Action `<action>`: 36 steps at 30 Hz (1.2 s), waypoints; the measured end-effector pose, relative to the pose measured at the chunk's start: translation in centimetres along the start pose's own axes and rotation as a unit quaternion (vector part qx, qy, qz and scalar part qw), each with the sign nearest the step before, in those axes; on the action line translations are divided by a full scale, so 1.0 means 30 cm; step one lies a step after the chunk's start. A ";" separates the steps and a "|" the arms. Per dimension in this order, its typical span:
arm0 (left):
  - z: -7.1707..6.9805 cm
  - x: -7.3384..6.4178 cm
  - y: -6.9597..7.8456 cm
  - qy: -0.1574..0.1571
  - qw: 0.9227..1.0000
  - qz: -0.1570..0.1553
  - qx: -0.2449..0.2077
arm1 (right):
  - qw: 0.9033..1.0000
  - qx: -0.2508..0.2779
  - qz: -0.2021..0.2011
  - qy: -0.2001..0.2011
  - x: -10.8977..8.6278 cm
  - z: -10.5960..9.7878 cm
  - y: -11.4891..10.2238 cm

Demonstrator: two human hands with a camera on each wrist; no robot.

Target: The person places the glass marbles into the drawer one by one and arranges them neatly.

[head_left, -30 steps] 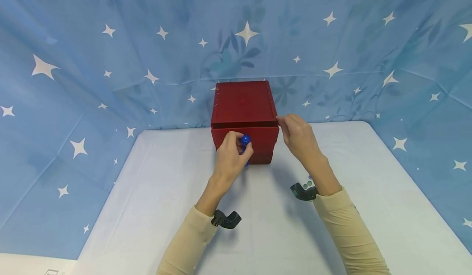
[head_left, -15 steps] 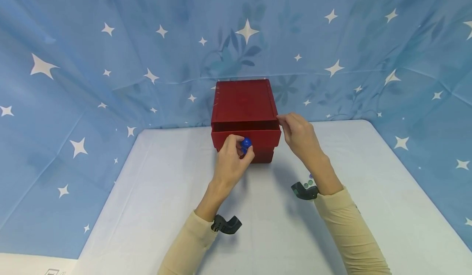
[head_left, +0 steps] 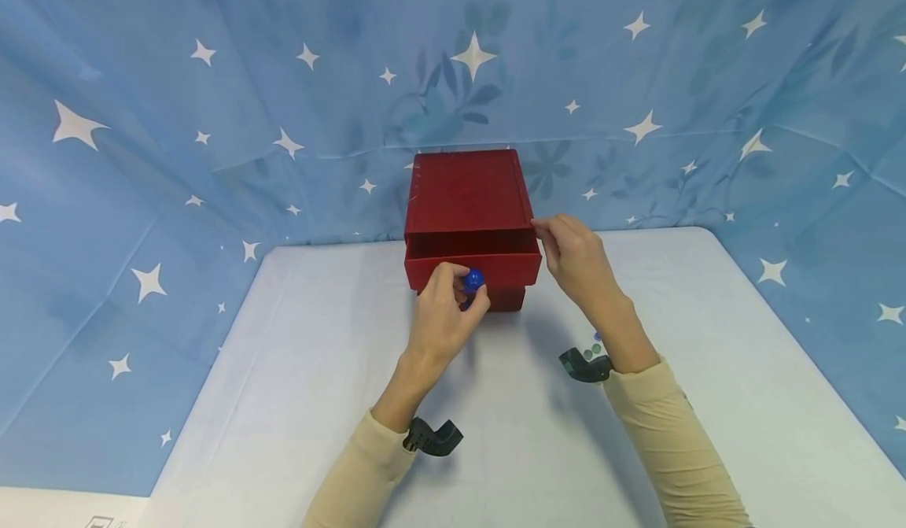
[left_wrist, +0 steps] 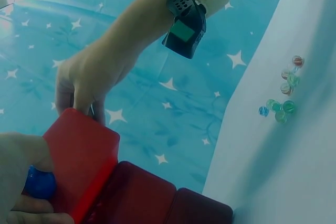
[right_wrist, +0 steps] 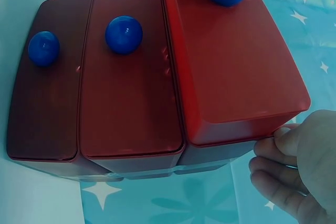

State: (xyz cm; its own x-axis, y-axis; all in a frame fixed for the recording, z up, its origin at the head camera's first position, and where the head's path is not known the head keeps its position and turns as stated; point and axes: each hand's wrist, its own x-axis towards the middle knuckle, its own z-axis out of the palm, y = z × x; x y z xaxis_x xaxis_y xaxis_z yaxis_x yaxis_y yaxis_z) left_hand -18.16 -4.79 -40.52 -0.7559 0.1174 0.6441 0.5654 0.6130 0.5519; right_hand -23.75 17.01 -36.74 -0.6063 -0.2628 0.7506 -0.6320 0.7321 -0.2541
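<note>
Worktop (head_left: 318, 371), far edge: red three-drawer cabinet (head_left: 463, 207), top drawer (head_left: 513, 270) ajar; left hand (head_left: 442, 315) grasps blue knob (head_left: 474, 279), right hand (head_left: 576, 260) pinches casing (head_left: 463, 183).

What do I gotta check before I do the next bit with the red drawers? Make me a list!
1. Left hand holding the blue knob of the top drawer: ok.
2. Top drawer open: ok, a gap shows behind its front.
3. Right hand on the red box: ok, fingertips at its upper front edge.
4. Two lower drawers shut: ok, they look closed.
5. What's at the bottom of the top drawer: cannot tell, its front hides it.
6. One hand free for the marbles on the table: not ok, both are busy.
</note>
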 end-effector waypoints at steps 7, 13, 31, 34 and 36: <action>-0.007 -0.009 0.005 -0.003 1.000 0.000 -0.002 | 1.000 0.001 0.003 0.000 0.002 0.000 0.001; -0.012 -0.016 0.014 -0.006 1.000 0.000 0.001 | 1.000 -0.001 0.004 -0.001 0.001 0.001 0.001; -0.021 -0.037 0.025 -0.003 1.000 0.014 0.011 | 1.000 0.005 0.012 -0.006 -0.001 0.000 0.001; -0.021 -0.040 0.027 -0.003 1.000 0.018 0.012 | 1.000 0.006 0.013 -0.006 -0.001 0.000 0.001; -0.021 -0.042 0.028 -0.003 1.000 0.021 0.013 | 1.000 0.006 0.013 -0.006 -0.001 -0.001 0.000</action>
State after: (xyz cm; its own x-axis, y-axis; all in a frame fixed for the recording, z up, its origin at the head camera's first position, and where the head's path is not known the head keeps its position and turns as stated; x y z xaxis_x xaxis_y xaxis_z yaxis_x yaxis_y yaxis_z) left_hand -16.52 -4.92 -40.53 -0.7336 0.1475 0.6633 0.5877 0.6279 0.5103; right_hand -23.71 17.04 -36.75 -0.6283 -0.2513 0.7363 -0.6218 0.7309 -0.2812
